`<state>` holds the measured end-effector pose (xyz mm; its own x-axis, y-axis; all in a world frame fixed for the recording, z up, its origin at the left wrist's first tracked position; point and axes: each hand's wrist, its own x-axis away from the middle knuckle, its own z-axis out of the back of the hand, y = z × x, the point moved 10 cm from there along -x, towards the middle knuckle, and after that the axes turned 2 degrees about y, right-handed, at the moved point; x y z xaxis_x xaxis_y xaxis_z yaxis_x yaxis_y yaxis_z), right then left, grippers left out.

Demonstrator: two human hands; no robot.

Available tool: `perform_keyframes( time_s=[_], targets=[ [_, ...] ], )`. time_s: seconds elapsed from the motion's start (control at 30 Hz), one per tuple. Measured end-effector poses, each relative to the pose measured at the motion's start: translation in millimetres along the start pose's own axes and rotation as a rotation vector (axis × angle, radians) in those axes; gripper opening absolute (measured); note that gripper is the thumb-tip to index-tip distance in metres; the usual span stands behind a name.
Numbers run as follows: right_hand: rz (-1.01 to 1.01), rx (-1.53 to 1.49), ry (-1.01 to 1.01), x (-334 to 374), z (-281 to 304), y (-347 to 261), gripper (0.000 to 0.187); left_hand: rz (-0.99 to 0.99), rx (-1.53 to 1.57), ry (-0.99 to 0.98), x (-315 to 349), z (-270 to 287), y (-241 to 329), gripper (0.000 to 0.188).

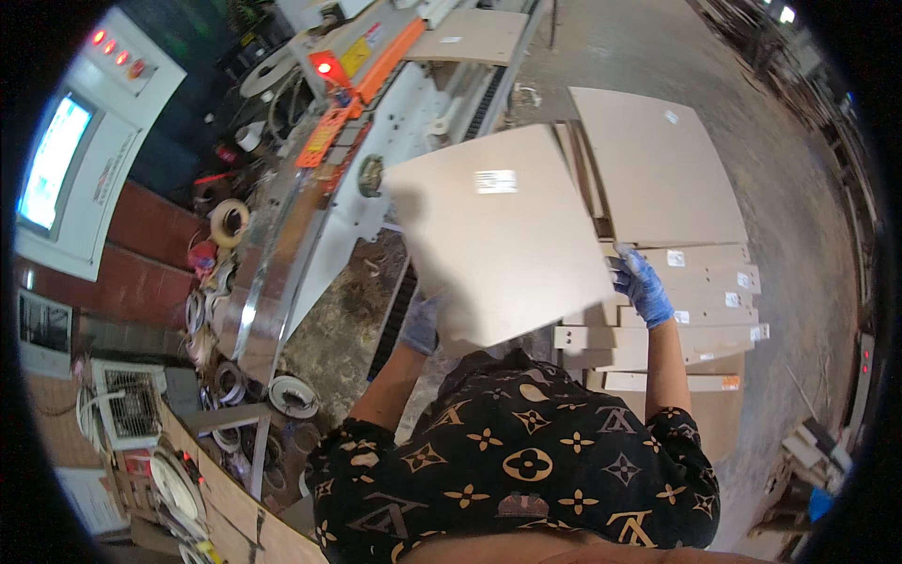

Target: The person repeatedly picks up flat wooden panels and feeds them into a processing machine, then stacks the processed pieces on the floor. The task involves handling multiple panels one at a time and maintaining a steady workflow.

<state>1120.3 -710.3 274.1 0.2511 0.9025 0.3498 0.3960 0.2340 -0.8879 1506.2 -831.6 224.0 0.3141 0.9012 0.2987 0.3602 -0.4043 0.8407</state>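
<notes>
A pale, flat wooden panel (498,254) with a white label is held out in front of my body. My left hand (422,324), in a blue glove, grips its near left edge, the fingertips partly hidden behind the board. At the near right corner my right hand (643,284), gloved in blue too, has its fingers closed on the edge. A dark shadow falls over the panel's left side. Just beyond my right hand lies another large pale panel (658,164), with several narrower labelled boards (691,305) stacked nearer to me.
To the left runs a long machine with an orange guard (390,56) and a red lamp. A control cabinet (141,103) with a lit screen stands at the far left. Rolls of edge tape (228,223) crowd the floor beside the machine. Another panel (470,36) lies on the machine's far end.
</notes>
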Motion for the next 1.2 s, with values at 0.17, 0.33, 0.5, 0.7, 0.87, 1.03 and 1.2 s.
perform_keyframes(
  time_s=[0.17, 0.33, 0.5, 0.7, 0.87, 1.03, 1.2],
  targets=[
    [-0.063, -0.086, -0.19, -22.0, -74.7, 29.6, 0.055, -0.002, 0.148, 0.447, 5.4, 139.1, 7.6, 0.038],
    [-0.146, -0.194, -0.198, -20.4, -100.4, 62.8, 0.051, -0.123, 0.196, 0.611, -42.6, 202.4, 29.8, 0.041],
    [-0.169, -0.281, -0.157, -10.9, -107.7, 77.7, 0.051, -0.222, 0.374, 0.549, -101.4, 209.1, 57.4, 0.046],
    [-0.164, -0.271, -0.003, 0.3, -96.2, 83.6, 0.053, -0.132, 0.46, 0.533, -137.4, 185.7, 73.2, 0.055],
    [-0.146, -0.273, 0.06, 2.2, -87.3, 88.7, 0.054, -0.051, 0.604, 0.439, -172.7, 170.2, 70.7, 0.057],
    [-0.12, -0.29, 0.118, 10.7, -78.3, 90.2, 0.052, -0.022, 0.537, 0.261, -221.9, 158.2, 68.5, 0.062],
    [-0.068, -0.292, 0.218, 36.1, -58.9, 87.2, 0.046, 0.055, 0.43, 0.105, -277.8, 124.1, 75.7, 0.056]
  ],
)
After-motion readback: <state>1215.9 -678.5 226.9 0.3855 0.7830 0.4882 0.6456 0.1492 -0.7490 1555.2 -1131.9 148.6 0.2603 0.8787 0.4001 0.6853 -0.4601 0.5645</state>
